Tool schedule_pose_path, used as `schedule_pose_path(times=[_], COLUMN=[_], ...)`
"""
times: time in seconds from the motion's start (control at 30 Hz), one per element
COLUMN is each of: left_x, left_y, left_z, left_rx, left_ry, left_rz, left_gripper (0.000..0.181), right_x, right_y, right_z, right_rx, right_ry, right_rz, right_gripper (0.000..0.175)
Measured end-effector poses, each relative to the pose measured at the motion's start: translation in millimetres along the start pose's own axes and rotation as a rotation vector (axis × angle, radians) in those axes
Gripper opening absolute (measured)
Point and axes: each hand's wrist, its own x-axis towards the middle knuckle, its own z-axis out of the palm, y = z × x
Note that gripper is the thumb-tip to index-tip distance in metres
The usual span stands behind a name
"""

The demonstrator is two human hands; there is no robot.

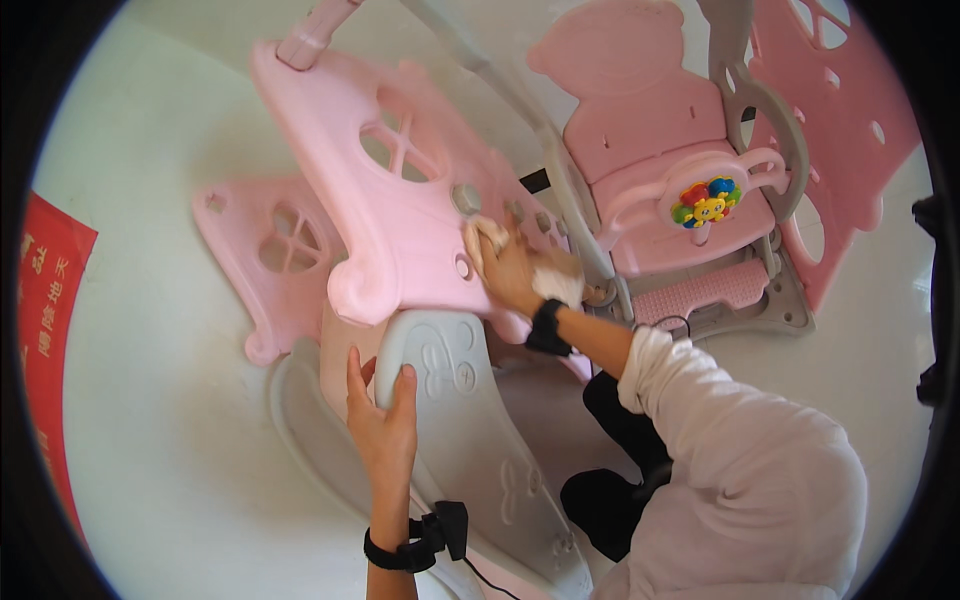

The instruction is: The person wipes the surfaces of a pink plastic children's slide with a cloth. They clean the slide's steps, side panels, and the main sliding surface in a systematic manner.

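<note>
My right hand (517,274) presses a pale cloth (559,279) against a pink plastic side panel (427,255), close to its grey knobs (466,199). The hand is slightly blurred, and part of the cloth bunches out past the thumb. Lower down, my left hand (386,420) grips the raised edge of a grey plastic side wall (457,405) of a children's slide, thumb on the near face and fingers on the other side. This wall has moulded figures on it. The slide's other grey wall (304,427) curves away to the left.
At the upper right stands a pink swing seat (652,127) with a colourful flower toy (706,204) on its bar and a pink textured footrest (701,294). Another pink panel (832,135) stands beyond. A red sheet with writing (56,315) is at the left. A cable (487,581) hangs from my left wristband.
</note>
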Motion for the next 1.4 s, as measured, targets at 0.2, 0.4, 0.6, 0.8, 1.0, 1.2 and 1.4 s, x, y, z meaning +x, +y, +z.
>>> schedule_pose_path(times=[0.2, 0.4, 0.6, 0.8, 1.0, 1.2, 1.4], left_x=[0.1, -1.5, -0.6, 0.9, -3.1, -1.6, 3.3], left_y=[2.8, 14.2, 20.7, 21.9, 33.6, 33.9, 28.6], left_z=[-1.5, 0.3, -2.0, -0.2, -3.9, -3.7, -13.2], left_rx=[-0.067, -0.041, -0.019, -0.046, 0.075, 0.107, 0.127], left_ry=[-0.037, -0.050, -0.073, -0.072, -0.087, -0.076, -0.080], left_rz=[-0.011, -0.091, -0.161, -0.152, -0.224, -0.188, -0.141], left_gripper=[0.069, 0.067, 0.066, 0.059, 0.058, 0.061, 0.061], right_x=[-65.2, 24.5, 65.1, -65.7, 7.1, 139.2, 89.5], right_y=[38.5, 63.0, 96.2, 96.2, 170.2, 285.7, 320.7], right_z=[-5.1, 18.4, 28.1, -7.4, 19.9, 38.2, 33.8], right_rx=[-0.007, -0.106, 0.065, 0.129, 0.231, 0.055, -0.053], right_ry=[0.024, 0.056, 0.126, -0.017, 0.073, 0.146, 0.159], right_rz=[-0.090, -0.041, 0.072, -0.059, 0.224, 0.178, 0.173], right_gripper=[0.078, 0.074, 0.075, 0.073, 0.054, 0.070, 0.059])
